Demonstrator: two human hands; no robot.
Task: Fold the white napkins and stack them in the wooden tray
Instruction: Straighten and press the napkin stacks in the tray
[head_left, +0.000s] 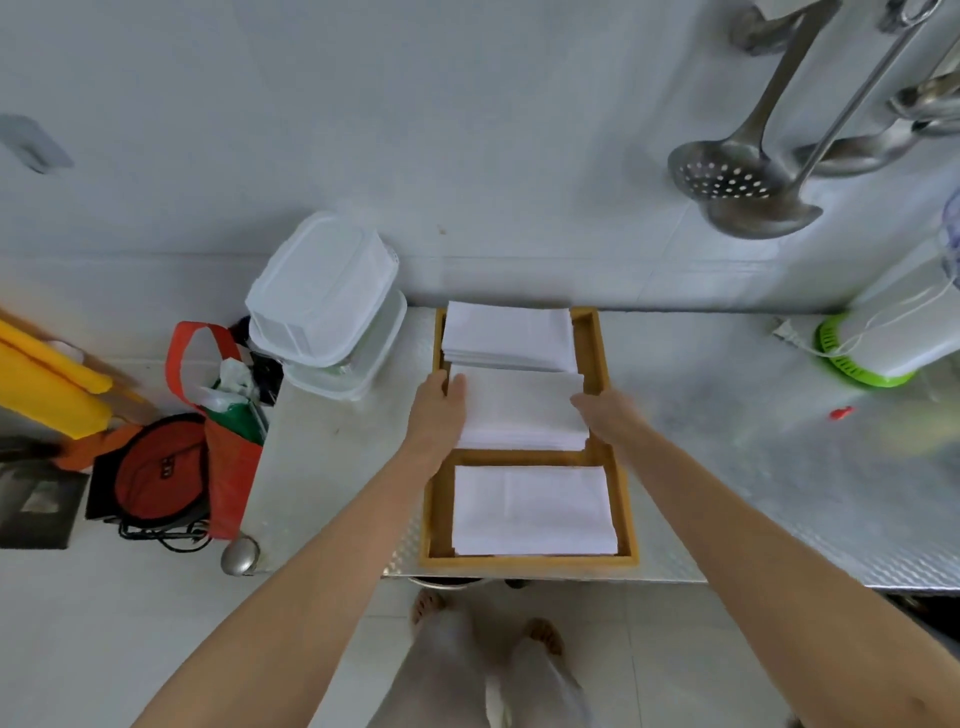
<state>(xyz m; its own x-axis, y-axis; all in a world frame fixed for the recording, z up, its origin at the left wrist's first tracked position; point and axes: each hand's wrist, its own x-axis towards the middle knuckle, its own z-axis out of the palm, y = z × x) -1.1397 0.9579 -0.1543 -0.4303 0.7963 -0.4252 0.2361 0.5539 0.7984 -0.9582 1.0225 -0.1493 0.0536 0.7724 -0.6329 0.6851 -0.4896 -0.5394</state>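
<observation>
3 napkin stacks sit in the tray (621, 499): far stack (509, 335), middle stack (524, 410), near stack (532, 512). Middle stack is held from both sides: left hand (439, 405) with thumb curled over its left edge, right hand (597, 413) against its right edge. Napkins look light, soft, floppy, so loose sheets likely slide; best gripped at both short edges, squeezing inward. Right fingers are hidden under the stack, so that grip can't be confirmed. Sheet count is unreadable. Tray rests on the tabletop (727, 441).
</observation>
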